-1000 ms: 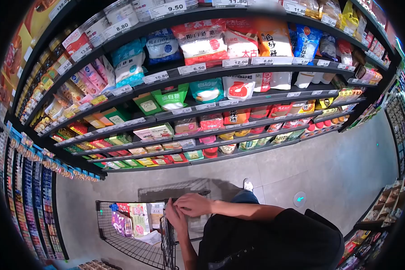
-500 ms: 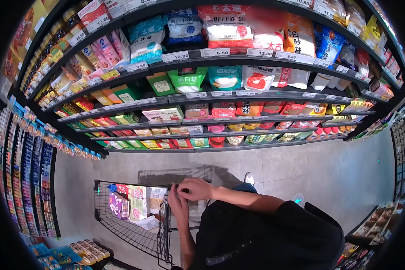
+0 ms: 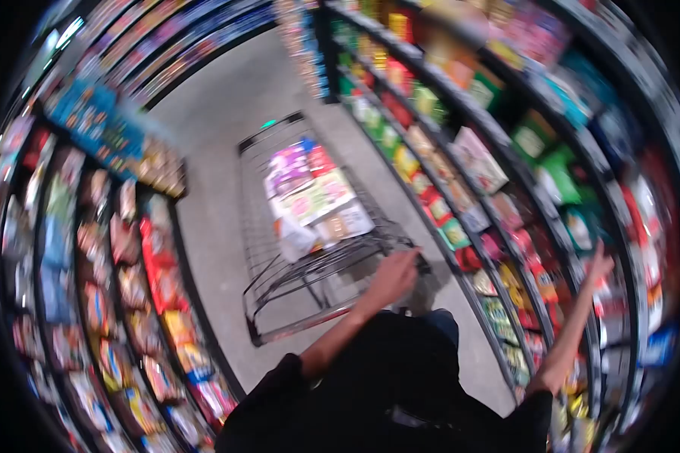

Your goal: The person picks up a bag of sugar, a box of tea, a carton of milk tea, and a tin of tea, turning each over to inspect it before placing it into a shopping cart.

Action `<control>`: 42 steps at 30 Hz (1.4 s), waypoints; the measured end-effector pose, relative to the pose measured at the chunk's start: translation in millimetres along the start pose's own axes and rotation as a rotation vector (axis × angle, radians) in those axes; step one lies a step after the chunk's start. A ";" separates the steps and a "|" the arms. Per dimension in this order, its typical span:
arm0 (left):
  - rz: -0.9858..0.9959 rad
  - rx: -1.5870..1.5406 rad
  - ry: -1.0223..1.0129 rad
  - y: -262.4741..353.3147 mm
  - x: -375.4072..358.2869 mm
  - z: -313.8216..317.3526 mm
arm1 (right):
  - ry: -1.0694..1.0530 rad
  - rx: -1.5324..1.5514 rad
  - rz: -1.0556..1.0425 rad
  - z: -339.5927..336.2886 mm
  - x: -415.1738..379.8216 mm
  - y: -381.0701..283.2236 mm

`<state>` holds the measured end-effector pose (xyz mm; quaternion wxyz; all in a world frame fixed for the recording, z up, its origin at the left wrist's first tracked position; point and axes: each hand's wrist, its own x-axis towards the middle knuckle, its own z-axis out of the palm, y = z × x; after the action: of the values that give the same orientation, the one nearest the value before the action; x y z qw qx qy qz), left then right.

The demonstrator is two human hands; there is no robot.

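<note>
The shopping cart [image 3: 317, 283] stands in the aisle with its handle end toward me. Inside it lie a purple bag [image 3: 290, 167], a red package [image 3: 320, 160] and pale packages [image 3: 326, 198]. My left hand [image 3: 394, 278] is closed on the right part of the cart's handle, blurred by motion. Out to the right, my right hand [image 3: 600, 266] reaches to the shelf, with fingers stretched out and nothing held. It is nearest to a teal bag [image 3: 579, 228] and the red and white bags below it.
Shelves of packaged goods [image 3: 506, 189] run along the right side. Another shelf unit [image 3: 128, 287] lines the left, with a blue display [image 3: 94, 124] at its far end. Grey floor [image 3: 211, 174] shows around the cart. Further shelves stand at the back.
The view has turned toward the length of the aisle. My right hand has left my left hand at the cart handle and stretched out to the right-hand shelf, fingers extended.
</note>
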<state>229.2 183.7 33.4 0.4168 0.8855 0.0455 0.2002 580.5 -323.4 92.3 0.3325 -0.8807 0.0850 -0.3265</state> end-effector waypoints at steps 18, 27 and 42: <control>-0.215 -0.121 -0.031 10.0 3.1 -1.3 | -0.669 -0.130 0.178 1.7 38.9 26.8; -0.134 0.110 -0.012 14.1 10.9 -6.1 | -0.224 -0.004 0.324 -10.7 -11.1 -51.3; 0.230 -0.667 -0.389 181.1 214.1 253.2 | -0.265 0.702 0.501 -34.3 -50.5 -66.7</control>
<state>509.0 -63.0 93.2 0.6571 0.7224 -0.2009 0.0781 515.4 -272.1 128.2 0.6878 -0.7011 0.1364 -0.1294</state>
